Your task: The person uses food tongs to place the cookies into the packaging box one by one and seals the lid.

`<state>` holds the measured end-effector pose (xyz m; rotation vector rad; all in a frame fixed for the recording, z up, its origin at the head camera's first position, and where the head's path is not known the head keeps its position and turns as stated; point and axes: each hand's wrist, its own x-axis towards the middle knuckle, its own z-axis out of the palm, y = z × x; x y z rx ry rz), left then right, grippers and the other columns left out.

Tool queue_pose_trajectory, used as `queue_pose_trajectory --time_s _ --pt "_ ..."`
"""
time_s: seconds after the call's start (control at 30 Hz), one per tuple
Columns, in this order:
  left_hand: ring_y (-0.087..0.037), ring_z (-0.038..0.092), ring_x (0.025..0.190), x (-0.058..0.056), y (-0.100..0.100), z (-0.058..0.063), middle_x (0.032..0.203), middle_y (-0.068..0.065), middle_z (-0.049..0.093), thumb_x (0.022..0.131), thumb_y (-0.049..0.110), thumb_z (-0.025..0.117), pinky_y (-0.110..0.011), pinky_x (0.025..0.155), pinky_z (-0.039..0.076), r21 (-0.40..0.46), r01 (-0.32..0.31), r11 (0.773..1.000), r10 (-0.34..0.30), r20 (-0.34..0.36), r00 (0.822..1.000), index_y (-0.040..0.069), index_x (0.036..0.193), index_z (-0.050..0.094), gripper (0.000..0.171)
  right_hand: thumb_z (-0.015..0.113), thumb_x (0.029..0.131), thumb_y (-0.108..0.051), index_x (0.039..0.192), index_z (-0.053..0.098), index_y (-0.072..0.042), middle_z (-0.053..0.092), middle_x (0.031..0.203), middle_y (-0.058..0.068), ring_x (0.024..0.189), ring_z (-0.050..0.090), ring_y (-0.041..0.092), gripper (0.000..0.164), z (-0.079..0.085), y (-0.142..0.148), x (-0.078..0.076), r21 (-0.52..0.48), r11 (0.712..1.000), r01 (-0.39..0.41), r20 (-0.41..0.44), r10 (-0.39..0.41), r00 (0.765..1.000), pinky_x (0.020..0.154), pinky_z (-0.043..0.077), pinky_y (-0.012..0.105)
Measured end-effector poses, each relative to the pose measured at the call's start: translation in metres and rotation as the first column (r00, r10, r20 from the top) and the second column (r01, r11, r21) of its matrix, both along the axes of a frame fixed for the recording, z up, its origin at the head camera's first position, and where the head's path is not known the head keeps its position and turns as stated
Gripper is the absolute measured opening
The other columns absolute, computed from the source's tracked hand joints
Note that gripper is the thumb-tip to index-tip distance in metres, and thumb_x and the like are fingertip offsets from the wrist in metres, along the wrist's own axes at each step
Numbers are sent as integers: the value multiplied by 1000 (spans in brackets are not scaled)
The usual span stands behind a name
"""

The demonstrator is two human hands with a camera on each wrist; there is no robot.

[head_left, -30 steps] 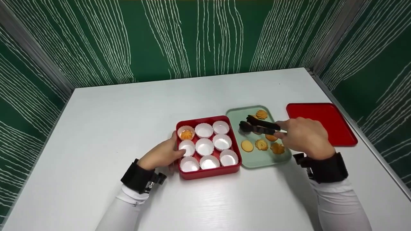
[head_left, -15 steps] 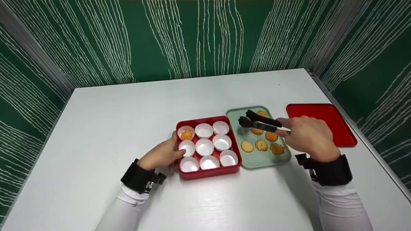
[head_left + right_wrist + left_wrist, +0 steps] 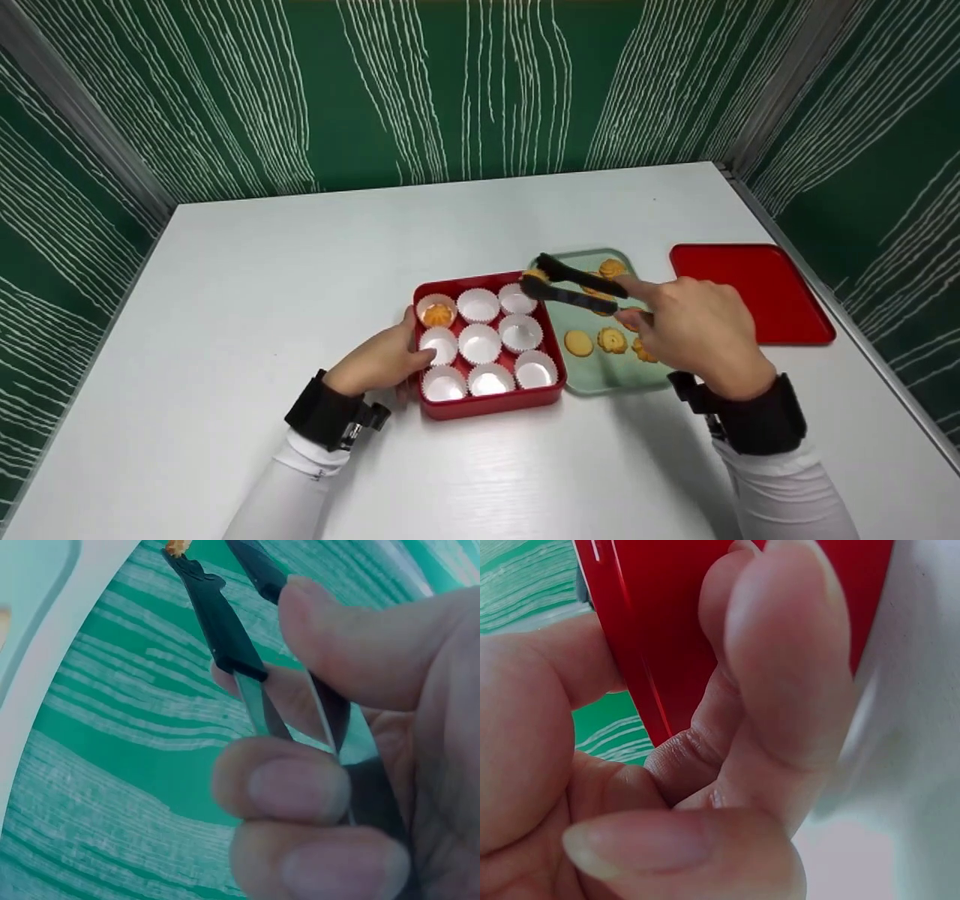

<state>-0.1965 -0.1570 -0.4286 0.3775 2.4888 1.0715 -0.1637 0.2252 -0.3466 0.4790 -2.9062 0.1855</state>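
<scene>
In the head view my left hand [image 3: 380, 360] grips the left wall of a red box [image 3: 491, 409], thumb over the rim and fingers outside. The left wrist view shows the fingers [image 3: 787, 660] against its red side. White paper baking cups [image 3: 478, 345] fill the box in rows; the back-left one holds an orange-brown cookie [image 3: 437, 315]. My right hand [image 3: 697, 330] holds black-tipped tongs [image 3: 571, 297], their metal handles inside the curled fingers. A golden cookie [image 3: 535, 275] is pinched at the tips, overlapping the box's back-right corner in this view.
A pale green tray [image 3: 600, 377] lies right against the box, bearing several cookies, including a smooth round cookie [image 3: 578, 343] and a ring-shaped cookie [image 3: 612, 340]. Further right is a red tray [image 3: 791, 296]. Green walls [image 3: 517, 90] with white streaks enclose the white table [image 3: 300, 255].
The tongs have lifted from the green tray and moved left with a cookie between their tips, reaching the box's back-right corner. The left hand and the box stay in place.
</scene>
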Motion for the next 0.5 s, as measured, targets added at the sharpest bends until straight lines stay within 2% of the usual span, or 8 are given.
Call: queue_pose_trajectory --time_s 0.17,0.3,0.4,0.5 --pt "-19 63 52 -1 0 0 120 -25 66 103 19 64 -35 68 57 -18 2 1000 -3 -37 999 -7 163 12 84 78 94 -29 133 73 -14 48 53 0 47 42 21 43 -4 -25 -3 1 998 -59 -54 59 997 43 38 35" --pt "-19 64 52 -1 0 -1 117 -25 67 103 19 64 -35 65 57 -17 2 1000 -3 -39 999 -7 163 13 84 79 93 -27 128 76 -15 54 55 -1 47 45 21 38 -9 -43 -9 3 996 -86 -70 86 994 43 42 36" --pt "-20 63 47 -1 1 -1 110 -25 69 103 19 64 -36 54 56 1 -4 1000 4 -14 1000 -5 164 12 83 78 93 -28 127 76 -14 51 54 -2 49 47 22 37 -13 -54 -13 22 995 -98 -66 99 993 44 43 37" --pt "-18 62 47 -2 1 -1 115 -25 67 103 19 64 -33 56 55 -7 -3 1000 3 -34 999 -6 163 15 82 78 92 -29 129 76 -15 48 55 0 51 51 25 39 -20 -60 -18 52 993 -107 -72 111 991 44 46 39"
